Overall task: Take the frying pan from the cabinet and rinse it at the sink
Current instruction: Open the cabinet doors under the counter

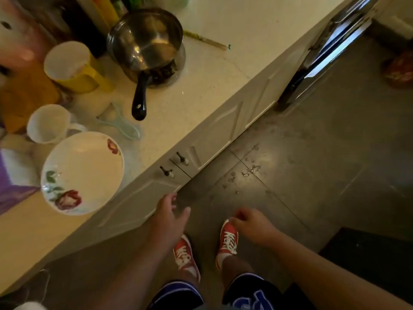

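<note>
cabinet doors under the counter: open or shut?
Shut. Both cabinet doors lie flush with the front, knobs side by side; left hand reaches toward them, touching nothing.

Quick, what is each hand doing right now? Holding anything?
Left hand: open, fingers spread, empty, reaching toward the cabinet door.
Right hand: loosely curled, empty, hanging above the floor.

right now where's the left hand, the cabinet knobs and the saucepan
left hand (170,214), head view, on the back of the hand
cabinet knobs (167,171), head view, on the nearer knob of the pair
saucepan (145,39), head view, on the inside of the steel bowl
</note>
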Demonstrator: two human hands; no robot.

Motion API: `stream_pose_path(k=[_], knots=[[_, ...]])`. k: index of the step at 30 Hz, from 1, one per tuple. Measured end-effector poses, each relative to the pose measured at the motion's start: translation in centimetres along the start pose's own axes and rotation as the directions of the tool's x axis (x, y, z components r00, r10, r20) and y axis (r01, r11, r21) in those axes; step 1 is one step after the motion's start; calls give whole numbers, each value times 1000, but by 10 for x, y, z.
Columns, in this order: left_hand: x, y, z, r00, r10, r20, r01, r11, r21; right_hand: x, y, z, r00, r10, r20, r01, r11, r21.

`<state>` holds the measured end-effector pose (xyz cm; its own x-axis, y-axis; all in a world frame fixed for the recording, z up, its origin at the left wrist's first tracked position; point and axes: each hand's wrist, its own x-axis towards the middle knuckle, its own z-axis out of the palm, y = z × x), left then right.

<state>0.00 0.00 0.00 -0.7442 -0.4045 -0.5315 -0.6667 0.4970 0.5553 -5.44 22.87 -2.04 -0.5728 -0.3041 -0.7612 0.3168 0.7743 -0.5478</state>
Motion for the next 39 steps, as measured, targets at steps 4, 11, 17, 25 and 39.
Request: stream_pose_path(k=[4,11,17,25,39], knots=[[34,18,0,999,5,-40,-7,998,-56,50,-58,-2,990,-133,-48,135,989,57],[72,28,-5,1000,-2,-3,1,984,-176,96,-139,1,935,-294,-200,328,929,170],[83,20,-13,1000,7,20,-3,978,-209,109,-149,15,927,-343,-156,366,917,161],[78,21,-15,997,41,65,-25,973,-228,94,-132,20,928,-299,-224,334,932,139],[29,22,22,896,154,416,-118,987,-110,32,-48,-10,944,-181,-276,196,980,28]])
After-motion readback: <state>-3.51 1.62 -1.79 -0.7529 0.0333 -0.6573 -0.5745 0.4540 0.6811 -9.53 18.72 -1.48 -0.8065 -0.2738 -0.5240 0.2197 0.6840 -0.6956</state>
